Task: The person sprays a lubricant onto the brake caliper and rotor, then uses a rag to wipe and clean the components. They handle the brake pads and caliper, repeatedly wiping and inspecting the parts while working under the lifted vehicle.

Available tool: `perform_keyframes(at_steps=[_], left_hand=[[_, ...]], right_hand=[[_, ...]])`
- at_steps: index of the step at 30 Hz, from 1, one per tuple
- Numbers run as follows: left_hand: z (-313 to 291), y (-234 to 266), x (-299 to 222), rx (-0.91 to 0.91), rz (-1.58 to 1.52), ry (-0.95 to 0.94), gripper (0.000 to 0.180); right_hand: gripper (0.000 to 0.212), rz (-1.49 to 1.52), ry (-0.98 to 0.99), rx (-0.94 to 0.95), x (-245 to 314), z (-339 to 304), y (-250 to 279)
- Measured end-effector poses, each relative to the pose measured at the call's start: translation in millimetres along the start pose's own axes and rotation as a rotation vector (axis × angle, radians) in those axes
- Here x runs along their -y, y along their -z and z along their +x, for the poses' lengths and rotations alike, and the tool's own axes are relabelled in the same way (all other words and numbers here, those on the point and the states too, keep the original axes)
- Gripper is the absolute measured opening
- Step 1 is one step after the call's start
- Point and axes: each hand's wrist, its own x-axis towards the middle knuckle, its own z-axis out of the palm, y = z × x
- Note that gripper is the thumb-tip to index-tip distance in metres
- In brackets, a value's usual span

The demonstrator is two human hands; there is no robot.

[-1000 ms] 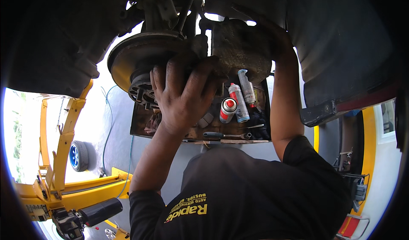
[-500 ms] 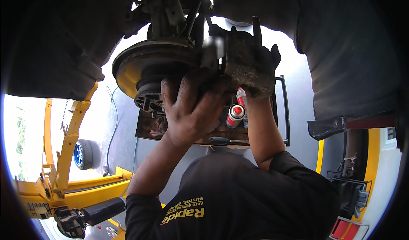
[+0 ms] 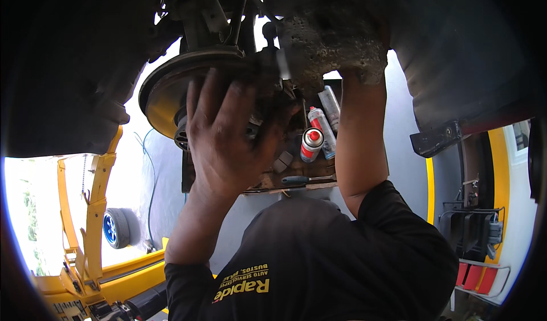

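Observation:
A brake disc hangs at the upper left on its hub, below the suspension strut. My left hand reaches up to it, fingers spread over its lower right edge, thumb apart; the fingertips blur into shadow. At the upper right, a rough, dirty brake caliper is raised away from the disc. My right forearm leads up behind the caliper, which that hand holds. The caliper and the shadow hide its fingers.
Below stands a tool cart with a red-capped spray can, more cans beside it and a dark-handled screwdriver. A yellow lift post is at left, near a blue-rimmed wheel. Dark fender lining hangs at right.
The caliper and my right hand have moved up and away from the disc, baring more of the spray cans. My left hand has shifted left and up, its fingers now over the disc.

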Motion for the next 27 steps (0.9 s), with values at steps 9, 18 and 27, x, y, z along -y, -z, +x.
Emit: perform_keyframes(at_steps=[9,18,27], left_hand=[[48.8,8.2,-9.4,0.225,0.242,-0.002,0.044],[50.3,5.1,-8.5,0.183,0.325,-0.037,0.048],[66.8,-1.8,-19.8,0.254,0.440,0.088,0.047]], right_hand=[[0.034,-0.064,-0.281,0.188,7.5,29.5,-9.5],[0.026,-0.085,-0.203,0.104,10.3,51.3,-6.1],[0.046,-0.167,-0.186,0.130,10.6,65.2,7.6]])
